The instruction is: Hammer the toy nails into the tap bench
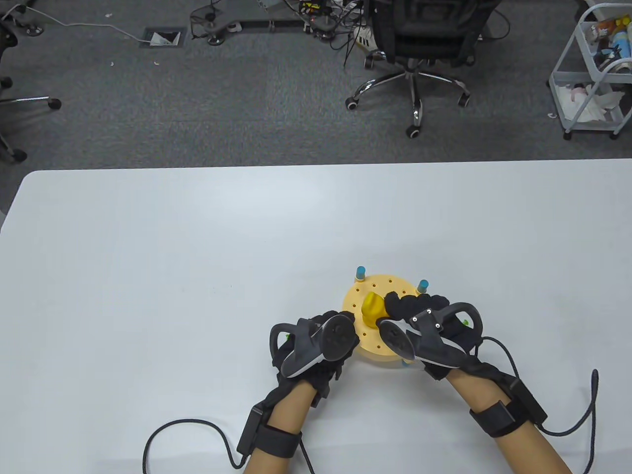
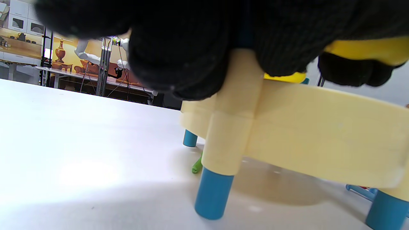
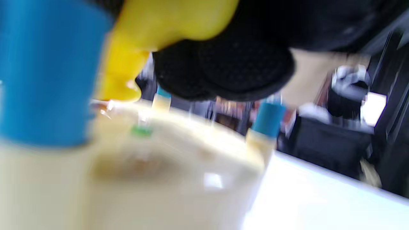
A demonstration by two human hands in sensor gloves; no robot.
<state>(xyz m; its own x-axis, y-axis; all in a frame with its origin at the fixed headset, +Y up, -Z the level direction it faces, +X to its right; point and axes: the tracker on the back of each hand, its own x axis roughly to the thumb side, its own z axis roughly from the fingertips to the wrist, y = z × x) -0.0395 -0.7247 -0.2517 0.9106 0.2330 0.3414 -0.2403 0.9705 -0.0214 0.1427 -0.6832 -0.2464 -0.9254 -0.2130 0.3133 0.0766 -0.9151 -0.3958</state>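
The round cream tap bench (image 1: 382, 291) stands on blue-tipped legs near the table's front edge. My left hand (image 1: 341, 330) holds its left rim; in the left wrist view the gloved fingers (image 2: 191, 48) lie over the top of a bench leg (image 2: 223, 140). My right hand (image 1: 407, 307) grips a yellow toy hammer (image 1: 373, 308), whose head is over the bench top. The hammer also shows in the left wrist view (image 2: 367, 49) and, blurred, in the right wrist view (image 3: 159, 32). A small green nail (image 3: 140, 131) sits in the bench top. How deep it sits cannot be told.
A green nail (image 2: 197, 166) lies on the white table (image 1: 173, 271) beside a bench leg. Blue posts (image 1: 360, 272) rise at the bench's far rim. Glove cables trail off the front edge. An office chair (image 1: 419, 44) and a cart (image 1: 592, 74) stand beyond the table.
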